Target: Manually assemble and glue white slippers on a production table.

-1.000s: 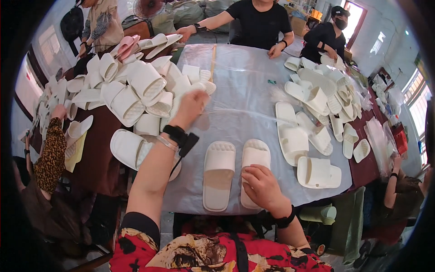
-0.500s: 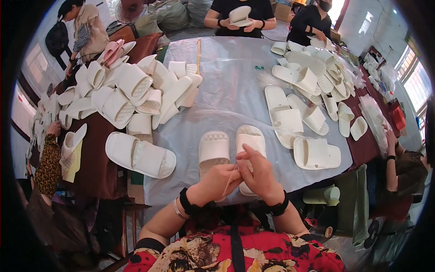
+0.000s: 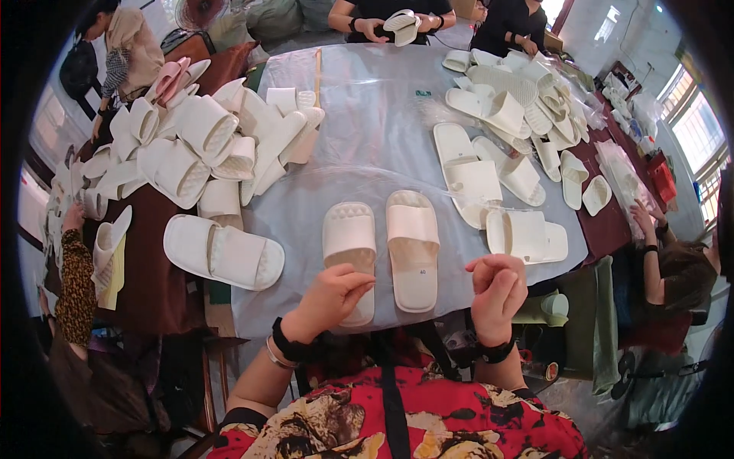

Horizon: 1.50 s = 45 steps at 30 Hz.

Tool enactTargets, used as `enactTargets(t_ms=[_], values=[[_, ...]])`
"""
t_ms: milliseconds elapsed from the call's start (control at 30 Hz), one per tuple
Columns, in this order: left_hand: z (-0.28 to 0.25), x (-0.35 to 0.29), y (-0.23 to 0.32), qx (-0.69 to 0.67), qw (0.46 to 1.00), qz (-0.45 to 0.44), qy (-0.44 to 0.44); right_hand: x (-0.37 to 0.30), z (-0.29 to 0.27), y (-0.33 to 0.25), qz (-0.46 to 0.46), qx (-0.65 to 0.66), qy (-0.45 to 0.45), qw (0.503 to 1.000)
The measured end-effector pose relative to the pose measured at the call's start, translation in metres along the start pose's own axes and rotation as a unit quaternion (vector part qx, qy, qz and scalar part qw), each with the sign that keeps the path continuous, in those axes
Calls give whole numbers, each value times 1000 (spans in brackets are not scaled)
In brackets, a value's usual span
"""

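Two cream slide slippers lie side by side in front of me, toes pointing away: the left slipper [image 3: 349, 233] and the right slipper [image 3: 414, 229]. My left hand [image 3: 334, 297] is over the heel half of the left slipper and partly covers its footbed. Its fingertips are pinched together; anything between them is too small to make out. To the right of the pair, my right hand [image 3: 497, 294] is raised with its fingers curled in. What it may hold is hidden. Each wrist has a black band, and the left also has a bangle.
A large cream slipper [image 3: 223, 252] lies at left, beside a heap of slippers [image 3: 187, 145]. More slippers [image 3: 505, 107] are piled at right, one slipper [image 3: 527, 236] near my right hand. Plastic sheeting [image 3: 359, 115] covers the table. Co-workers sit and stand around it.
My hands, together over the right slipper with a thin strand between them, have drawn apart, the left going left and the right going right. The right slipper's footbed now shows. The whole view has shifted slightly.
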<state>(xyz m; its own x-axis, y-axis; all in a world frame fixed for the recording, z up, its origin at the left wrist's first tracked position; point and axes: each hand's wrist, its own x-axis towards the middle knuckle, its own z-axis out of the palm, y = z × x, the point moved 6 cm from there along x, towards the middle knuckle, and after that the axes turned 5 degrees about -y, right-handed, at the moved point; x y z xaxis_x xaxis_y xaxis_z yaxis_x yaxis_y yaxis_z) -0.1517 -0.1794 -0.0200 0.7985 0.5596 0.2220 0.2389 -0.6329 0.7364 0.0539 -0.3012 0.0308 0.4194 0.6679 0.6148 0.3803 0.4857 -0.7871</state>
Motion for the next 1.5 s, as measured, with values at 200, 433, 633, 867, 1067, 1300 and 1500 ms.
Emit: enactTargets(t_ms=[200,433,633,867,1067,1300,1500], values=[[-28,-8,-18,-2,998,-31,54,5,-61,17,78,-188,119,972],[-37,-10,-22,-54,996,-59,42,22,-69,35,130,-353,24,926],[-7,-9,-13,86,990,-35,-104,-10,29,50,130,-285,-273,910],[-7,16,16,29,994,-16,-106,-39,91,43,39,-265,-330,905],[-21,42,-14,15,1000,13,-10,-28,69,37,31,-250,-266,931],[-17,57,-60,104,987,-100,-66,-56,83,55,116,-315,-399,853],[-7,43,-69,46,972,-202,-111,-44,94,66,153,-330,-373,854]])
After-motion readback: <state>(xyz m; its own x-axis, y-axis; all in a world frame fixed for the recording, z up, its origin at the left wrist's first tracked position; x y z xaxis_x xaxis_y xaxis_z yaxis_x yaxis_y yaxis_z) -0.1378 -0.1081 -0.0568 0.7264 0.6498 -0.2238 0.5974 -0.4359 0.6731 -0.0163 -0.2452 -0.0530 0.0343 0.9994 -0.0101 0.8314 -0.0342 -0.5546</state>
